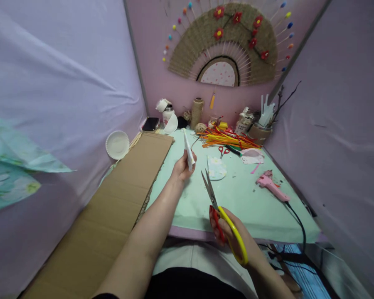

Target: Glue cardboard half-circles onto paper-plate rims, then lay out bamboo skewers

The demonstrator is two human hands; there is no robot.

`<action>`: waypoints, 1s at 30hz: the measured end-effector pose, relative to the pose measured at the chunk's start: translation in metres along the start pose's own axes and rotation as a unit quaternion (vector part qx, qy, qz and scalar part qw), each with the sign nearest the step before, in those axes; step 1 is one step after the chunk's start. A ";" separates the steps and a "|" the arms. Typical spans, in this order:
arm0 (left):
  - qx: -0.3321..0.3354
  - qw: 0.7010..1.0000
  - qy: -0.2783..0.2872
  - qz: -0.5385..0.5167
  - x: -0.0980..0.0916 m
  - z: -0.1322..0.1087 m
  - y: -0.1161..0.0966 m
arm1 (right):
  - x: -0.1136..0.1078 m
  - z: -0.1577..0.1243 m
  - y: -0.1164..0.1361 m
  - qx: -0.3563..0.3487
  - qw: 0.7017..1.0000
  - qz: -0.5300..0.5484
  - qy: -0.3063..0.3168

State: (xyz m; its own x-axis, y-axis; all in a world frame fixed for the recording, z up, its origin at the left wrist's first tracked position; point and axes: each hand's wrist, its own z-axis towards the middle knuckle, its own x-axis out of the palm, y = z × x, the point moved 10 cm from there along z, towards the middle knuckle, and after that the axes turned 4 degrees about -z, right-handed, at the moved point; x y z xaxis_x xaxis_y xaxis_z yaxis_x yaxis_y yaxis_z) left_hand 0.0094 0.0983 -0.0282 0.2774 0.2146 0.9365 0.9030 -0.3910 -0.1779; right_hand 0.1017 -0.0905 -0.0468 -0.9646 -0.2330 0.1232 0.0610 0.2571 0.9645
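Observation:
My left hand is closed on a folded white paper piece, held upright above the mint-green table mat. My right hand grips yellow-and-red handled scissors; the blades point up and away toward the paper, slightly parted, a short gap short of it. A pale floral paper cutout lies on the mat just beyond the blade tips.
A long cardboard sheet lies along the left. A pink glue gun with black cord sits right. Coloured sticks, small red scissors, twine spools, a paper plate and jars crowd the back. A woven fan hangs on the wall.

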 end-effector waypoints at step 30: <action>0.087 0.989 0.026 0.118 -0.002 0.010 -0.003 | 0.004 0.003 0.008 0.020 0.997 -0.063 -0.033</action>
State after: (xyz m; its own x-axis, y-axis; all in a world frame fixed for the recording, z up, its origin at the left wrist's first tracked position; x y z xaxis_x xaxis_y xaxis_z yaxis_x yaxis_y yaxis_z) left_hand 0.0090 0.1077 -0.0328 0.4732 0.0880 0.8766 0.8596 -0.2639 -0.4375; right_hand 0.0975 -0.0865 -0.0392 -0.9788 -0.2043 -0.0143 -0.0697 0.2666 0.9613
